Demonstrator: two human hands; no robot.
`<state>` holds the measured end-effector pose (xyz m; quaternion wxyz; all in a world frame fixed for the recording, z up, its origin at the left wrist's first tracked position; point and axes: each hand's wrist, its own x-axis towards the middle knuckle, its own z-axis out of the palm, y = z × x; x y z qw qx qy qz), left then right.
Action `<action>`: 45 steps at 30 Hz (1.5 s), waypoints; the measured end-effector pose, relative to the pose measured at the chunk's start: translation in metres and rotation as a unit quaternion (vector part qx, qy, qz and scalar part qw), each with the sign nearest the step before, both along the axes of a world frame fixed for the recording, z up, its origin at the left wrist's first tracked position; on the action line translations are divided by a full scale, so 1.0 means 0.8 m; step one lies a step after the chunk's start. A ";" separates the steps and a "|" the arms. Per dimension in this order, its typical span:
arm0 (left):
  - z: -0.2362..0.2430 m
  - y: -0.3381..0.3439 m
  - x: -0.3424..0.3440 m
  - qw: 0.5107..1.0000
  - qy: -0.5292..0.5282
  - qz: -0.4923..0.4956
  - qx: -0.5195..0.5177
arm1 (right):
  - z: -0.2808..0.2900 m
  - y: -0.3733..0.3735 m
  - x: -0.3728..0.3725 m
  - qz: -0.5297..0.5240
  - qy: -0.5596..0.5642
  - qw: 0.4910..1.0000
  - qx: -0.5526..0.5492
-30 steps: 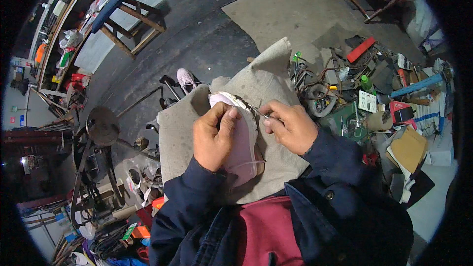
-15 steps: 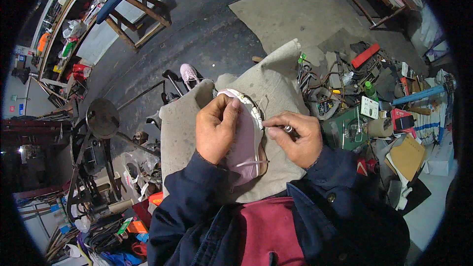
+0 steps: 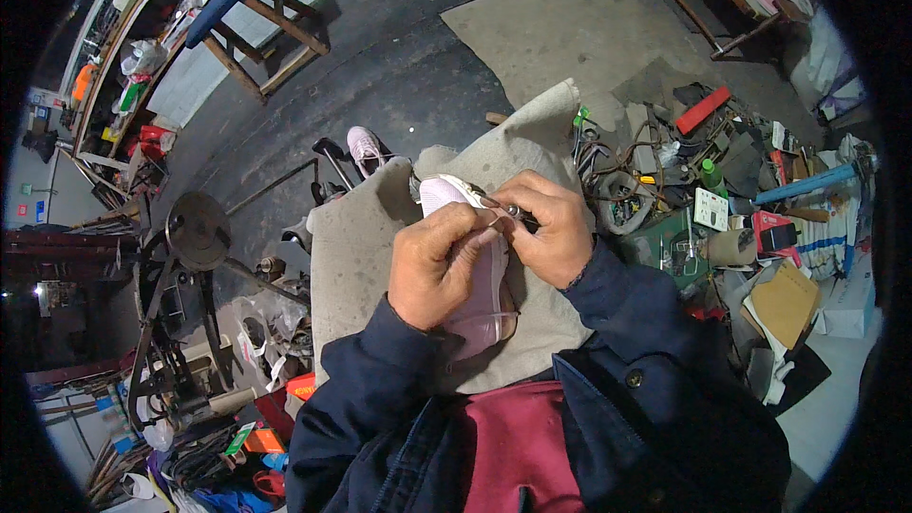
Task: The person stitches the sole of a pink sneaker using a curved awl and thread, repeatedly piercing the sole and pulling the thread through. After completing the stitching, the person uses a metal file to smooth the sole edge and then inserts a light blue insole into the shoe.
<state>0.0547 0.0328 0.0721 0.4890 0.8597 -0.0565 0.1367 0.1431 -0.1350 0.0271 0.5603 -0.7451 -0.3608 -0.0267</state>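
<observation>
A dark, smooth floor (image 3: 408, 38) spread across the upper part of the head view, partly covered by a flat beige sheet (image 3: 532, 38). A person in a navy blue button-front jacket (image 3: 370, 370) sat with a thick beige-grey cloth (image 3: 351, 266), spotted with stains, draped over the lap. To the left stood a dark metal stand topped by a round disc (image 3: 199, 231); farther off, near the shelving, stood a wooden stool with a padded blue seat (image 3: 220, 6).

On the lap cloth, between the forearms, lay a pale pink shoe with a white edge (image 3: 486, 290), its toe end pointing away from the person. The left hand (image 3: 437, 261) lay over it, thumb and forefinger brought near each other at the shoe's edge; exactly what they pinched could not be told. The right hand (image 3: 546, 233) was narrowed around a small, dark metallic tool (image 3: 524, 218), and its fingertips met those of the left hand beside the shoe's rim.

A second pale pink shoe (image 3: 364, 147) showed just beyond the cloth. Among the clutter on the right were a dark green flat case (image 3: 641, 252), a long red block (image 3: 703, 110), a white rectangular panel (image 3: 711, 208) and a small green bottle (image 3: 711, 176).
</observation>
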 end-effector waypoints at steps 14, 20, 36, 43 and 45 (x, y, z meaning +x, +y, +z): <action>-0.010 0.010 0.018 0.982 0.079 0.161 -0.067 | -0.002 -0.008 -0.008 0.052 0.021 0.998 -0.002; -0.014 0.011 0.018 0.983 0.063 0.159 -0.063 | -0.004 -0.018 -0.015 0.030 0.038 0.998 -0.038; 0.003 0.027 -0.079 0.966 0.071 0.227 -0.106 | -0.009 -0.027 -0.029 0.025 0.050 0.996 -0.068; 0.007 0.017 -0.200 0.908 0.369 0.195 -0.011 | -0.011 -0.027 -0.030 0.024 0.072 0.995 -0.068; 0.000 0.014 -0.211 0.937 0.281 0.205 0.025 | -0.012 -0.026 -0.032 0.022 0.080 0.994 -0.066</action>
